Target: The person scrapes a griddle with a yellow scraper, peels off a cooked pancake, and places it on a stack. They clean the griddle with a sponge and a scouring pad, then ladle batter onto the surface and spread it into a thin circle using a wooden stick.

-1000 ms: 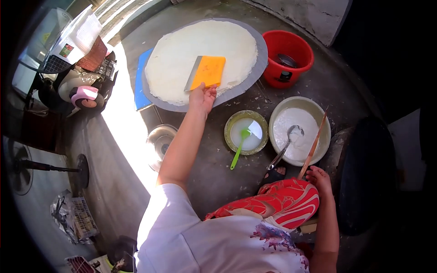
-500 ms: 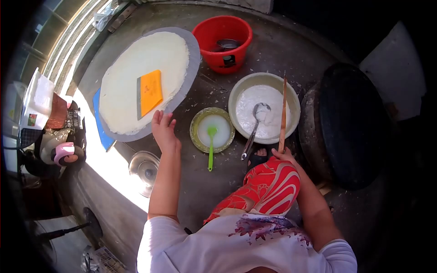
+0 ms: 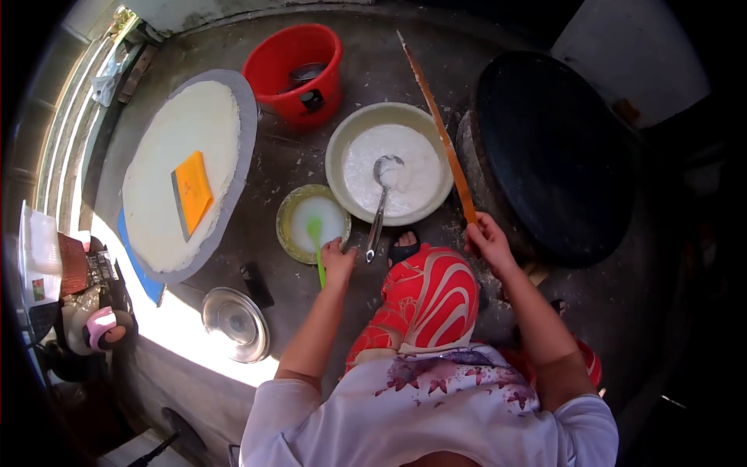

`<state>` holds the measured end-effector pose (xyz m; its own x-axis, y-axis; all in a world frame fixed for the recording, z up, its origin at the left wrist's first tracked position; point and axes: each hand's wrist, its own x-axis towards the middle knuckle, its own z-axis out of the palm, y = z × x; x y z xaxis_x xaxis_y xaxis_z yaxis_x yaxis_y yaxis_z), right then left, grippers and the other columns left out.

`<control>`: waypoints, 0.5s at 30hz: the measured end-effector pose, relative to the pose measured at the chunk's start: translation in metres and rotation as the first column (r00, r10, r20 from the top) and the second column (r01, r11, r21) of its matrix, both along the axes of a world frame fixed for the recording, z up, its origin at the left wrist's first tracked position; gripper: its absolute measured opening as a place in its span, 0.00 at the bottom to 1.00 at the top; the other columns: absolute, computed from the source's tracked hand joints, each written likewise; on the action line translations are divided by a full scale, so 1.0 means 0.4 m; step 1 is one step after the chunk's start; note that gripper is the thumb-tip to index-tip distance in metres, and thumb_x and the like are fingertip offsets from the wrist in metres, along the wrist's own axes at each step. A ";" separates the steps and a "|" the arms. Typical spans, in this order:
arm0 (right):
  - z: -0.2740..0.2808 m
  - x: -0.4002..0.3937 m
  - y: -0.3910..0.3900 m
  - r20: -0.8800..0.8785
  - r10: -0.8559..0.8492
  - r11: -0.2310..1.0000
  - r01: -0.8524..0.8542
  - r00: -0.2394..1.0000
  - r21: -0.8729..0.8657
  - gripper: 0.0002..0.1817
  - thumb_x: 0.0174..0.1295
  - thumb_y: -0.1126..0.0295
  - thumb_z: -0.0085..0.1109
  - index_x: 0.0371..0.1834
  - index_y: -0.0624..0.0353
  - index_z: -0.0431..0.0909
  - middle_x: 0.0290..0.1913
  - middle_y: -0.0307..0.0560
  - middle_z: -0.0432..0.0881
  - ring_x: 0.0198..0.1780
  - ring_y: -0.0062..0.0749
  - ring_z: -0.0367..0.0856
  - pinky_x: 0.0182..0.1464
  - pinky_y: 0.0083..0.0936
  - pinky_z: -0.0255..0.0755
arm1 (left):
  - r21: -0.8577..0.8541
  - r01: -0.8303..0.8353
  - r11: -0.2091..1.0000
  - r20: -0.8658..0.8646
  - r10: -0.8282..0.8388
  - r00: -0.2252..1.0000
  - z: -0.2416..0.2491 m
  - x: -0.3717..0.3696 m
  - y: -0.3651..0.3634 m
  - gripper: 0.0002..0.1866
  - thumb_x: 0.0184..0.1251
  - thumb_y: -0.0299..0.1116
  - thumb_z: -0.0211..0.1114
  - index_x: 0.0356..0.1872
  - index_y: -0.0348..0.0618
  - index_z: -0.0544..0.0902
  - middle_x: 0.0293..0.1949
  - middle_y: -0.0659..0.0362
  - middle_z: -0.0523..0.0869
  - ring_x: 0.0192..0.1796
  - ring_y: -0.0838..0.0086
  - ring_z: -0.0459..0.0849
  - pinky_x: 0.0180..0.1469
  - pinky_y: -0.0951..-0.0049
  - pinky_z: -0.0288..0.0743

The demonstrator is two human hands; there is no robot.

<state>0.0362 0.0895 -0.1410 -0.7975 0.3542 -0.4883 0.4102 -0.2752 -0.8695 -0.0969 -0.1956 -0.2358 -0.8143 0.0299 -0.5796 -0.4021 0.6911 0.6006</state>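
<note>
My right hand (image 3: 492, 243) grips the lower end of a long, thin wooden stick (image 3: 442, 136), which slants up and left past the basin's right rim. Loosely curled with fingers apart, my left hand (image 3: 338, 261) hovers beside the green spoon (image 3: 314, 229), overlapping its handle in this view. That spoon rests in a small bowl (image 3: 290, 247) of milky liquid. A metal ladle (image 3: 378, 214) leans in the wide basin (image 3: 445, 183) of white batter. To the left, an orange scraper (image 3: 192, 191) lies on a large white flatbread (image 3: 152, 179) on a grey round board (image 3: 243, 132).
A large round black griddle (image 3: 552, 156) stands to my right. Farther back is a red bucket (image 3: 268, 58) with metal ware inside. A metal lid (image 3: 236, 324) and a dark object (image 3: 256, 285) lie on the floor at left, near a blue panel (image 3: 142, 261).
My left hand has moved from beside the flatbread to the small bowl's spoon. The stick now leans further left. My view has turned right, toward the griddle.
</note>
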 end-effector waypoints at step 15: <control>0.066 -0.376 -0.207 0.700 0.547 -0.287 -0.682 0.460 0.672 0.12 0.53 0.62 0.53 0.40 0.47 0.80 0.32 0.45 0.82 0.38 0.42 0.80 0.40 0.33 0.73 | -0.291 -0.082 0.953 -0.095 0.057 0.994 -0.128 0.020 -0.183 0.14 0.62 0.34 0.51 0.44 0.35 0.75 0.38 0.42 0.79 0.40 0.46 0.78 0.42 0.56 0.71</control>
<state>-0.1141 0.0065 -0.1145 -0.8860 -0.1535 -0.4376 -0.1181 0.9872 -0.1072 -0.0887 -0.2687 -0.2869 -0.8549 -0.1898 -0.4829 -0.4118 0.8143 0.4090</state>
